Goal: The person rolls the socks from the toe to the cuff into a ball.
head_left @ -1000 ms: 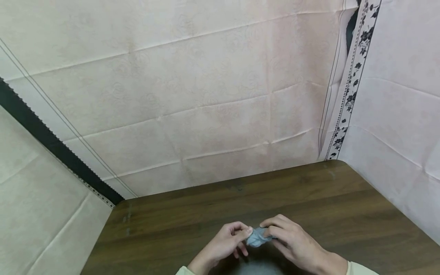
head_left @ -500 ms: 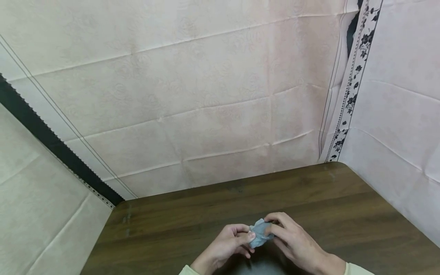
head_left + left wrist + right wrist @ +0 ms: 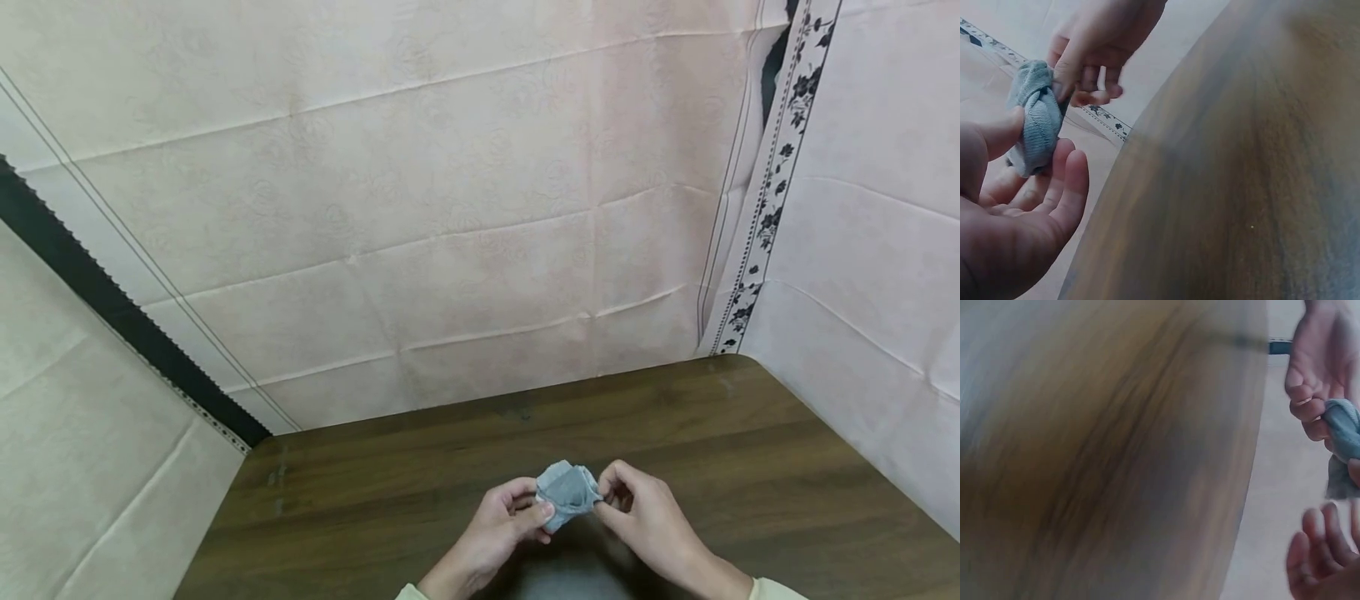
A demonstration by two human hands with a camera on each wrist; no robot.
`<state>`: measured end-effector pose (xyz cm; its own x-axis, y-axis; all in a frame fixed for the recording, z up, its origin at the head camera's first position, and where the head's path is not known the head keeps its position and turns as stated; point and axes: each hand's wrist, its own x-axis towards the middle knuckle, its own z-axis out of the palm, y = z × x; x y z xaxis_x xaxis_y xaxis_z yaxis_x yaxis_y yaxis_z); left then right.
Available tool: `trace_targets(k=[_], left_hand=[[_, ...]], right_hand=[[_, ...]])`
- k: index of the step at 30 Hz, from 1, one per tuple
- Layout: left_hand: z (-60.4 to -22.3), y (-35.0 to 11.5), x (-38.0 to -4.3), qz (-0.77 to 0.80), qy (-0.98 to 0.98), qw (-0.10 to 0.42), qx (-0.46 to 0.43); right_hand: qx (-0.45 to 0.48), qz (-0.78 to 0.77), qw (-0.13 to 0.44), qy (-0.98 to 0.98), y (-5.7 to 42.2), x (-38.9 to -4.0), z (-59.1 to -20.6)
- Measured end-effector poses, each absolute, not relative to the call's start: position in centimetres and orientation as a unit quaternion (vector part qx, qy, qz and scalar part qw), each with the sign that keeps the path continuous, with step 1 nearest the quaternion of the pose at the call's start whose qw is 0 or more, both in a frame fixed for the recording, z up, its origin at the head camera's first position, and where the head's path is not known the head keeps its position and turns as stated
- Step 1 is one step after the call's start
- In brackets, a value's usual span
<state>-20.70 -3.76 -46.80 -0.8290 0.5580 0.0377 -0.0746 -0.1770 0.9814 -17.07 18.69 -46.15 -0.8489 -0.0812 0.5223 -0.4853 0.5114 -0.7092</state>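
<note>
A blue-grey knitted sock, rolled into a small bundle, is held above the table between both hands. My left hand grips its left side, thumb on the near face and fingers behind. At its right edge, my right hand pinches the fabric between thumb and fingertips. In the left wrist view, twisted folds and ribbing show on the sock. The right wrist view catches the sock at the frame's edge, with a loose flap hanging down; part of it is cut off there.
The dark brown wooden table lies under the hands. Pale, creased cloth hangs behind it and at both sides, with a black strip at the left corner and a floral border at the right.
The sock has turned and spread wider, showing more of its folded face. My right hand has shifted from covering its top to pinching its right edge; my left hand keeps its grip.
</note>
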Motion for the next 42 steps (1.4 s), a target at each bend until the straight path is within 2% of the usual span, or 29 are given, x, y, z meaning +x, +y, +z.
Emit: trace_targets(k=[4,9,13,17,28,35,42], left_hand=[[-46.8,-3.7,-20.8,0.749,0.6,0.197,0.2],[-46.7,-3.6,-20.8,0.76,0.587,0.192,0.203],[-46.8,-3.7,-20.8,0.76,0.587,0.189,0.205],[-46.9,-3.7,-20.9,0.754,0.595,0.186,0.207],[-47.2,-3.8,-21.1,0.746,0.609,0.178,0.202],[-47.4,-3.8,-21.1,0.737,0.615,0.183,0.211],[-47.6,-4.0,-21.1,0.733,0.614,0.188,0.225]], right_hand=[[0.124,0.538,0.085,-0.829,19.1,-17.0,-46.2],[0.106,0.645,-0.047,-0.756,19.3,-17.2,-46.4],[0.085,0.742,-0.134,-0.652,19.4,-17.2,-46.5],[0.089,0.79,-0.188,-0.577,19.6,-17.0,-46.5],[0.111,0.816,-0.236,-0.516,20.0,-16.9,-46.4],[0.123,0.809,-0.227,-0.528,19.9,-17.0,-46.4],[0.075,0.807,-0.187,-0.555,19.4,-17.1,-46.5]])
